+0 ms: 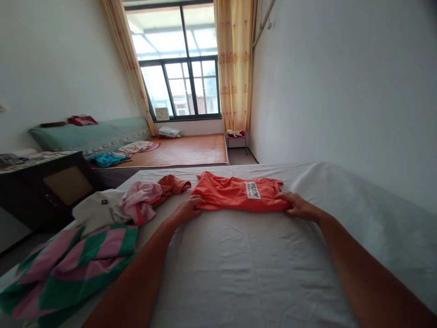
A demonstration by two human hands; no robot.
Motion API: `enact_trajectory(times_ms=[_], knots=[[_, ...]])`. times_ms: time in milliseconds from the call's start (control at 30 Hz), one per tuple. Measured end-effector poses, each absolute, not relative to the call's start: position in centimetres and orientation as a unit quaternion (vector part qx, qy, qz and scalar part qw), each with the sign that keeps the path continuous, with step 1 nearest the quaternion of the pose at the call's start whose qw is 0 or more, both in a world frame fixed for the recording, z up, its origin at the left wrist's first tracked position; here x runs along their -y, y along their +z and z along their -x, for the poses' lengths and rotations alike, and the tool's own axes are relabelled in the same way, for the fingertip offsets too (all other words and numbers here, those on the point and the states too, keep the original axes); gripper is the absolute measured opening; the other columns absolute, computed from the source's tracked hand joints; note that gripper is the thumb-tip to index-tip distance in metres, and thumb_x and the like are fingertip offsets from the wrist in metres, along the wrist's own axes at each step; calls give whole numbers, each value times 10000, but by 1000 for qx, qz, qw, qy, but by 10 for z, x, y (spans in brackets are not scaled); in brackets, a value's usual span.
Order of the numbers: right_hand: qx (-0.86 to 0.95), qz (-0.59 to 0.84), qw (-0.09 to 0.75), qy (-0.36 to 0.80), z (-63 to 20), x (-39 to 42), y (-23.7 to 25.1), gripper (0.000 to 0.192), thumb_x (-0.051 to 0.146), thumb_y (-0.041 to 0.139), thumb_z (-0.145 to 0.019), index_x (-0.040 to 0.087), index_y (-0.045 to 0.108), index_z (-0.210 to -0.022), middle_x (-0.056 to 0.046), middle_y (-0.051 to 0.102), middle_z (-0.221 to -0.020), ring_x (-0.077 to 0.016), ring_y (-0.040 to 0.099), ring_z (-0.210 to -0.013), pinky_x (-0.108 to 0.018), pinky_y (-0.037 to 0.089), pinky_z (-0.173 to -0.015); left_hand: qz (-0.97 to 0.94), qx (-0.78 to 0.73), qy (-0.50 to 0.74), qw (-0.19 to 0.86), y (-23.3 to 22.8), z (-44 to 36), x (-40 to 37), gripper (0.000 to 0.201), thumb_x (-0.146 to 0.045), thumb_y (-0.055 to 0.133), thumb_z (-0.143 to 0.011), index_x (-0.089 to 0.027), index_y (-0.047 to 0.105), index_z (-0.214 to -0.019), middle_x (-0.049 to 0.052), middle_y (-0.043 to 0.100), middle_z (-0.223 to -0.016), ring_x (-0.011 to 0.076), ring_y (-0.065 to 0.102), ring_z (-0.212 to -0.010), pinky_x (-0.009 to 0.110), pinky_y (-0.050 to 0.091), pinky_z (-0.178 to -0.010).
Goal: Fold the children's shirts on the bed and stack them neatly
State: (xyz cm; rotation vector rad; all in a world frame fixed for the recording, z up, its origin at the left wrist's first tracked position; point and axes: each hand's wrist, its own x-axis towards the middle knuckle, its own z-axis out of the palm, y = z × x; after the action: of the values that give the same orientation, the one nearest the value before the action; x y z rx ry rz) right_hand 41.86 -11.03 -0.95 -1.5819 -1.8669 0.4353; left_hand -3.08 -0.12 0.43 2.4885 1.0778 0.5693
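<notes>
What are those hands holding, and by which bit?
An orange garment: the left hand holds its near left corner, the right hand its near right corner.

A home is recognised here, more exactly a bedroom. Under the left hand and the right hand a pale sheet is spread, and garments are heaped to the left of the left hand. Beyond the hands, a bed is seen, topped with a brown mat and flanked by a green headboard. Farther off, a tall window is framed by patterned yellow curtains, with a clock set at its lower left corner.
</notes>
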Motion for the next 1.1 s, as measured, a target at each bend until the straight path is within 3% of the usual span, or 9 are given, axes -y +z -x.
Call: enact_trajectory(times_ms=[100, 200, 333, 500, 733, 800, 900, 1000, 1100], knots=[[664, 618, 387, 166, -423, 107, -12, 379, 176, 637, -592, 237, 702, -961, -50, 686, -1044, -269, 594, -1036, -403, 426, -961, -865, -445, 202, 118, 2, 30, 0, 379, -161, 574, -698, -260, 689, -1045, 50, 644, -1172, 249, 520, -1153, 360, 350, -1038], [535, 628, 521, 218, -427, 102, -10, 347, 295, 647, -669, 239, 650, -1011, -21, 696, -849, -202, 638, -792, -305, 527, -665, -806, -499, 292, 124, 8, 32, -5, 322, -232, 567, -747, -249, 679, -1049, 52, 671, -1104, 258, 558, -1088, 365, 389, -983], [339, 634, 644, 260, -428, 95, -11, 393, 415, 682, -667, 204, 606, -990, 14, 609, -671, -106, 525, -501, -187, 405, -387, -686, -453, 506, 260, 12, 33, -14, 358, -410, 530, -784, -156, 664, -998, 57, 683, -939, 211, 607, -901, 294, 473, -800], [313, 611, 688, 235, -422, 91, -18, 398, 313, 706, -617, 210, 561, -973, -40, 642, -862, -154, 618, -656, -278, 536, -546, -562, -468, 544, 411, 1, 33, -15, 480, -502, 624, -691, -113, 622, -972, 3, 600, -655, 134, 564, -615, 244, 456, -611], [612, 626, 471, 111, -419, 95, -7, 320, 231, 633, -650, 235, 670, -968, -52, 655, -1048, -246, 558, -1044, -392, 460, -897, -715, -421, 334, 448, 21, 35, 5, 467, -584, 597, -736, -142, 668, -869, 48, 634, -767, 160, 577, -704, 245, 451, -631], [631, 632, 443, 70, -416, 98, -3, 247, 222, 623, -650, 230, 682, -890, -47, 660, -975, -237, 572, -975, -381, 453, -880, -780, -390, 219, 437, 26, 30, 11, 433, -558, 635, -708, -163, 671, -881, 53, 645, -817, 184, 583, -759, 262, 462, -667], [684, 605, 368, 176, -407, 107, 5, 188, 330, 629, -708, 218, 676, -851, -29, 653, -828, -191, 590, -766, -329, 483, -727, -862, -369, 106, 330, 25, 21, 17, 400, -475, 716, -619, -194, 665, -899, 46, 631, -906, 207, 564, -846, 279, 461, -747], [758, 544, 233, 274, -391, 117, 12, 327, 372, 741, -613, 232, 696, -905, -31, 656, -901, -203, 592, -815, -308, 477, -726, -904, -363, 84, 209, 19, 15, 18, 330, -320, 682, -624, -207, 644, -932, 48, 595, -965, 207, 541, -885, 285, 446, -794], [790, 529, 194, 240, -379, 121, 18, 235, 325, 746, -599, 220, 708, -805, -37, 653, -887, -216, 577, -858, -314, 459, -780, -906, -378, 105, 156, 17, 14, 16, 320, -174, 567, -650, -210, 631, -962, 60, 586, -992, 186, 549, -836, 278, 448, -754]])
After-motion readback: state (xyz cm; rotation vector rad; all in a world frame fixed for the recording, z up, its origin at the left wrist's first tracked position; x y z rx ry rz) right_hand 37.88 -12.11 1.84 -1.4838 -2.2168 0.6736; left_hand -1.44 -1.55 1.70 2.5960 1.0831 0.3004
